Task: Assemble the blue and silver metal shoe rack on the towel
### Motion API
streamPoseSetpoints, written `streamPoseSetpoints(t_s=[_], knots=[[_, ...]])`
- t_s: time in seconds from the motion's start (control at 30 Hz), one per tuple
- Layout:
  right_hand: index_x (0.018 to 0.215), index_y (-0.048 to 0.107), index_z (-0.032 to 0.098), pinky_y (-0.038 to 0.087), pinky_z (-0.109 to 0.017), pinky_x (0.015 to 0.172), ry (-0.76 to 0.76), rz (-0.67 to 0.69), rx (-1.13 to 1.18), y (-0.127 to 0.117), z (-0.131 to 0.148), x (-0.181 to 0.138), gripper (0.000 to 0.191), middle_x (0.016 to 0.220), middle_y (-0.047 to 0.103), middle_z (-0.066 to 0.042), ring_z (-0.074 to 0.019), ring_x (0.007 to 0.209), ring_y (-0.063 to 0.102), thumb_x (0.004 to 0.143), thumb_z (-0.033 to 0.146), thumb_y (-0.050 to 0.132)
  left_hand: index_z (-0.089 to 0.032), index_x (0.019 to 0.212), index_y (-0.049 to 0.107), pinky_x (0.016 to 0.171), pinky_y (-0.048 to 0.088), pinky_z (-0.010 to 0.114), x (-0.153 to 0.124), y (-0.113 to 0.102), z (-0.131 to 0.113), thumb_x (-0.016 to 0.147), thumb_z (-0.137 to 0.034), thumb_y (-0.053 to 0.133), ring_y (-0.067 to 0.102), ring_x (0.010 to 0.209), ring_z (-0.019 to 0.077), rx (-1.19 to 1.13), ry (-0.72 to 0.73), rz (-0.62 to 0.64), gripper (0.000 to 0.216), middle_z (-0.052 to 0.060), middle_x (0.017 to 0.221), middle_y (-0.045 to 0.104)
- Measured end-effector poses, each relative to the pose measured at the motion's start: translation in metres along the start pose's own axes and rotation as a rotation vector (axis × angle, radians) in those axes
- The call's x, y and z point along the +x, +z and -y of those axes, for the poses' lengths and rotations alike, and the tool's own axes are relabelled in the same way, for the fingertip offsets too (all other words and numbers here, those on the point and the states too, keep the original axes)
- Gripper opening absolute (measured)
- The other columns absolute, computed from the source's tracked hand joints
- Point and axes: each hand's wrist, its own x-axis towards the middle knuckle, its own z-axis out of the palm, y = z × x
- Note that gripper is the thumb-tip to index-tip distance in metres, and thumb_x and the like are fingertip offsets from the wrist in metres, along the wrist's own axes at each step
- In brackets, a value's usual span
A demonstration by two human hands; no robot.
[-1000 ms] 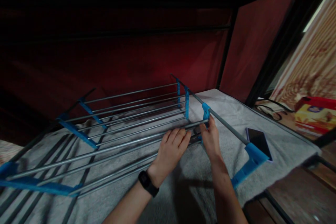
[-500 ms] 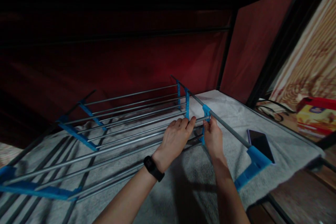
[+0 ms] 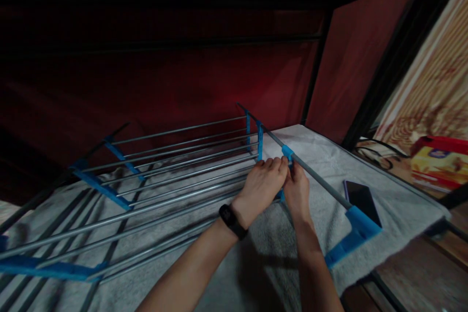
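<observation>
A rack of grey metal rods (image 3: 175,198) joined by blue plastic brackets lies across a grey cloth. My left hand (image 3: 260,186), a black band on its wrist, is closed over a rod's right end. Beside it, touching, my right hand (image 3: 298,189) pinches the blue bracket (image 3: 287,151) where that rod meets it. The fingertips of both hands partly hide this joint. The bracket sits on a long grey side tube (image 3: 321,180) that runs from the back towards a blue end piece (image 3: 356,234) at the right.
On the cloth (image 3: 321,151), right of the side tube, lies a dark phone (image 3: 361,200). A red and yellow packet (image 3: 440,161) and a black cable (image 3: 380,148) are further right. Dark red panels (image 3: 190,83) stand close behind the rack.
My left hand has slid right along the rod to the bracket, its fingers now curled beside my right hand. The rack's left side has shifted slightly left in view.
</observation>
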Motion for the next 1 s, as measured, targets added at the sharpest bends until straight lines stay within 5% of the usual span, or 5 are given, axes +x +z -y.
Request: streamPoseSetpoints(t_s=[0.13,0.4,1.0], knots=[[0.104,0.059,0.026,0.043,-0.041,0.082,0.009,0.017,0.001,-0.003,0.002,0.002,0.031,0.098,0.065,-0.009,-0.0266,0.087,0.058,0.091,0.041,0.035,-0.015,0.109,0.053,0.075,0.05,0.031,0.015,0.0,-0.003,0.095,-0.009,0.038,0.064,0.093,0.0202,-0.082,-0.037,0.045,0.021,0.009,0.102,0.063],[0.107,0.058,0.015,0.04,-0.036,0.079,0.008,-0.012,-0.113,0.0,0.006,0.002,0.041,0.099,0.065,-0.014,-0.0247,0.086,0.058,0.095,0.043,0.031,-0.019,0.112,0.052,0.074,0.05,0.032,0.018,0.0,0.01,0.093,-0.009,0.041,0.066,0.091,0.0207,-0.138,-0.071,0.069,0.024,0.005,0.099,0.065],[0.11,0.061,0.016,0.045,-0.038,0.084,-0.019,-0.053,-0.098,0.004,0.005,-0.002,0.036,0.101,0.067,-0.013,-0.0239,0.091,0.061,0.092,0.033,0.035,-0.015,0.105,0.058,0.076,0.051,0.031,0.024,0.002,0.005,0.091,-0.008,0.043,0.067,0.091,0.0206,-0.195,-0.13,0.104,0.022,0.008,0.096,0.067]])
